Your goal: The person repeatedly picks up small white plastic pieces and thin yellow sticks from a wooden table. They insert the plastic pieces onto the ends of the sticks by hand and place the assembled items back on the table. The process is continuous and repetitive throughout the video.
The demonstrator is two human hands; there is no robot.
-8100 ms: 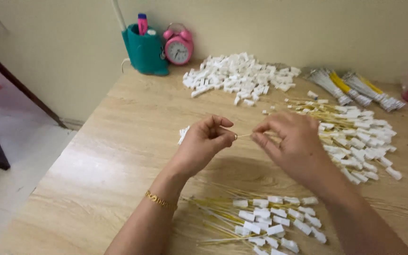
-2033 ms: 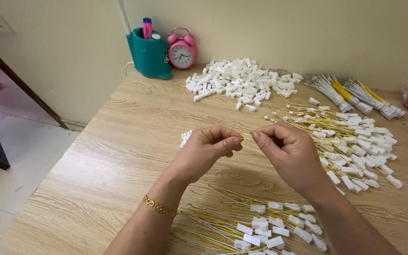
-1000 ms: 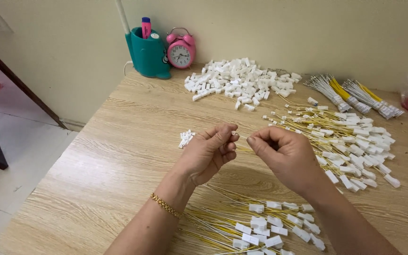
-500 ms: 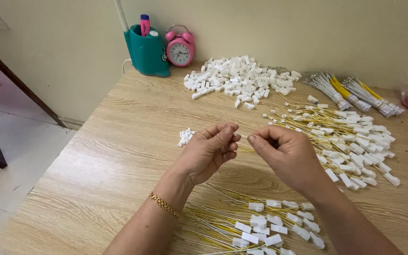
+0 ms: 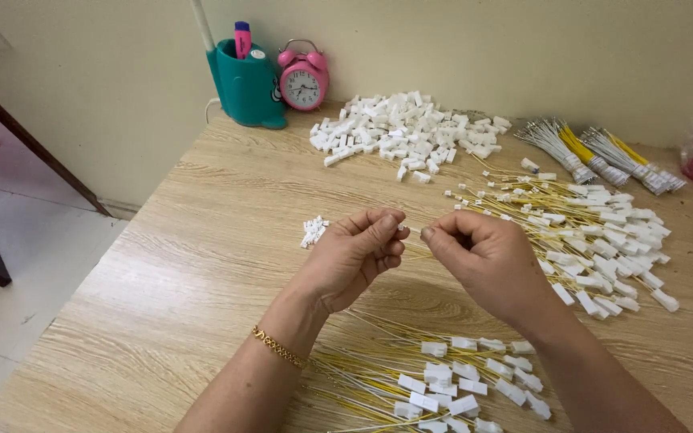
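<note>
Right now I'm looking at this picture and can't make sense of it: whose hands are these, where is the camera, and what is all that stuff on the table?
There is no machine here. A person wears a camera on the head, so you look down at their own two bare hands over a wooden table. The left hand and right hand meet fingertip to fingertip, pinching something small between them; it looks like a thin yellow wire, but the fingers hide most of it. Near the person lies a bundle of yellow wires with white connectors; a bigger spread of the same lies to the right. Farther back sit a heap of loose white connector housings, bundles of bare wires, a teal pen holder and a pink alarm clock.
</note>
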